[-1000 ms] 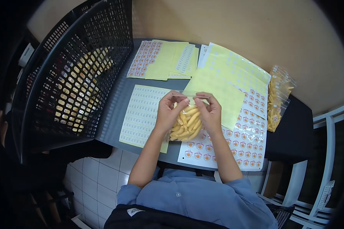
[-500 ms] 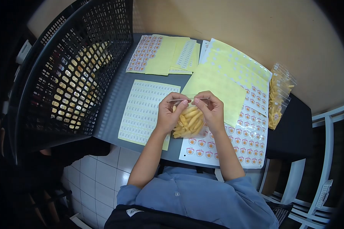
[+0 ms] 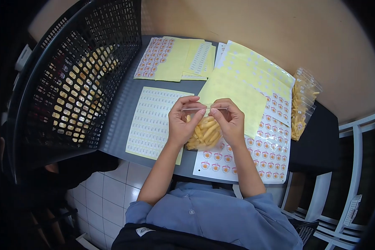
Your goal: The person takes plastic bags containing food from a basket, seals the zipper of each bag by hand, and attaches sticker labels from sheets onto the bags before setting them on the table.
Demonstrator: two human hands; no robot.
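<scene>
A clear plastic bag (image 3: 204, 132) of pale yellow stick-shaped snacks hangs between my hands above the table. My left hand (image 3: 185, 121) pinches the bag's top edge on the left with thumb and fingers. On the right, the same edge is pinched by my right hand (image 3: 229, 120); the two thumbs are close together near the middle. Under and beside the bag lie a sheet of small printed labels (image 3: 153, 121) on the left and a sheet of round orange-and-pink stickers (image 3: 268, 156) on the right. Yellow backing sheets (image 3: 233, 93) cover part of the sticker sheet.
A tall black perforated basket (image 3: 77, 83) with bagged snacks stands at the left. More sticker sheets (image 3: 154, 56) lie at the back of the grey table (image 3: 125, 98). Filled bags (image 3: 301, 106) are piled at the right on a black surface (image 3: 316, 148).
My left hand has shifted slightly left and its fingers have risen a little along the bag's top edge. The whole view has moved slightly.
</scene>
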